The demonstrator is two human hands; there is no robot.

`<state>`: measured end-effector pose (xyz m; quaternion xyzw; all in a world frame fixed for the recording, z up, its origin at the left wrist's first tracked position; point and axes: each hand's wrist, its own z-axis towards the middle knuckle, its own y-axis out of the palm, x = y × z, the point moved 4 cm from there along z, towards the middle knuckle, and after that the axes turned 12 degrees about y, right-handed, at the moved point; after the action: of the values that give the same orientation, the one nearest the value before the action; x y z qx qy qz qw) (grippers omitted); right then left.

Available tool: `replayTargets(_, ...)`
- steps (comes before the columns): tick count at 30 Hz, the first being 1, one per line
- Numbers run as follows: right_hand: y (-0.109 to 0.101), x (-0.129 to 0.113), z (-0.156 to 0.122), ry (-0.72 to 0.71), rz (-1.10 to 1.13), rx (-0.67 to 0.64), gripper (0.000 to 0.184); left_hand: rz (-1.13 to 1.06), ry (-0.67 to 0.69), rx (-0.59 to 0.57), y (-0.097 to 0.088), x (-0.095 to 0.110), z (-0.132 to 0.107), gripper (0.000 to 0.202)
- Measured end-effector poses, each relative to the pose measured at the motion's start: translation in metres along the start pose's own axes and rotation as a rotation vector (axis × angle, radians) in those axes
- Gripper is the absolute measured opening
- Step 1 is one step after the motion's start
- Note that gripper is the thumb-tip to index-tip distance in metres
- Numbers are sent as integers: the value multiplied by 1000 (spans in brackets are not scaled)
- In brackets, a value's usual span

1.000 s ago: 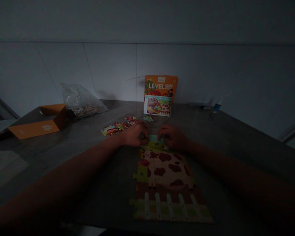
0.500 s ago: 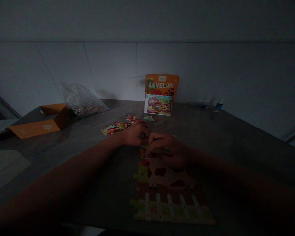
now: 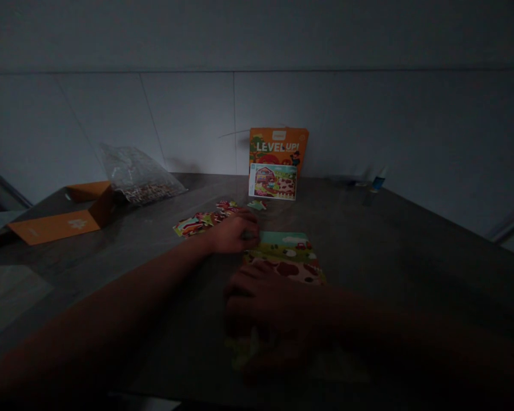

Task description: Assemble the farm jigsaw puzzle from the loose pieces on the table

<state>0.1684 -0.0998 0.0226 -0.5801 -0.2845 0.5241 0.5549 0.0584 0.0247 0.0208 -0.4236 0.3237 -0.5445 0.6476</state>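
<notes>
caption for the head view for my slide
Dim table: left hand at a far corner of the farm puzzle, right hand flat across it, loose pieces and box beyond.

A partly joined jigsaw puzzle point(image 3: 289, 254) is laid flat on the table point(image 3: 389, 240), just below the centre of the frame, with its long side running away from the camera. Only its far strip is seen clearly: pale blue sky with white clouds, a green field, then a cream shape with dark red patches. The rest is covered by the right hand point(image 3: 265, 302), laid palm down on it. The far left corner is touched by the left hand point(image 3: 233, 233).
</notes>
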Motion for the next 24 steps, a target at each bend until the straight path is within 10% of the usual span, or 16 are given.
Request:
replayTargets(18,1,15,0,89,25,141,31,60,-97,-53,5,-14,-6,42)
replayTargets(24,0,17,-1,146,39,109,30,441,-648,-52,-16,-35,-26,38)
